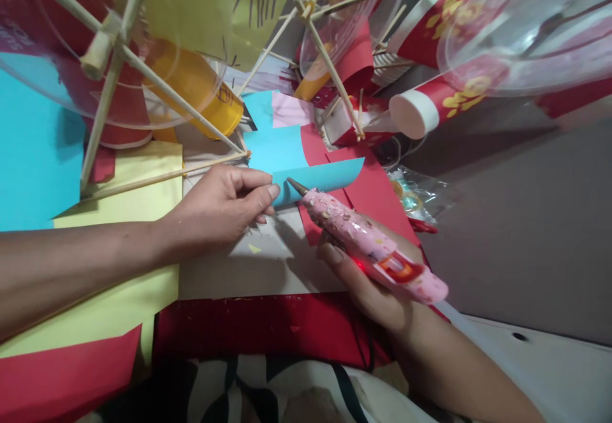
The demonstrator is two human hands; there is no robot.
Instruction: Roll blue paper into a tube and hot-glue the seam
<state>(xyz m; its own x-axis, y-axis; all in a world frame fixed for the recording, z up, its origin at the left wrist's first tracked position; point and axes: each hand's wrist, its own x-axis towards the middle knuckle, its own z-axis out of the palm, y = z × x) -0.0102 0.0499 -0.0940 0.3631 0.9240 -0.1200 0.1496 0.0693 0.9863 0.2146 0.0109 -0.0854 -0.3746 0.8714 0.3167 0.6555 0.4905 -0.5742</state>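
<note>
A grey wall (526,187) stands to the right of a crowded work surface (224,276), with a blue strip (329,176) of paper at the middle of things. In the head view, wooden stick frames (335,78) and an orange cup (210,104) stand beyond the strip; red paper (382,203) lies beneath and right of it, yellow paper (157,168) to its left.

The left hand (224,203) pinches the strip's left end between thumb and fingers, probably to steady it, since it curls lengthwise. The right hand (377,298) is wrapped around a pink glue gun (358,231), perhaps angled so its nozzle (297,186) points near the pinched end. The strip runs rightward from the left fingertips, its far end free; the nozzle is just beside those fingertips, over the strip, though whether it touches I cannot tell.
</note>
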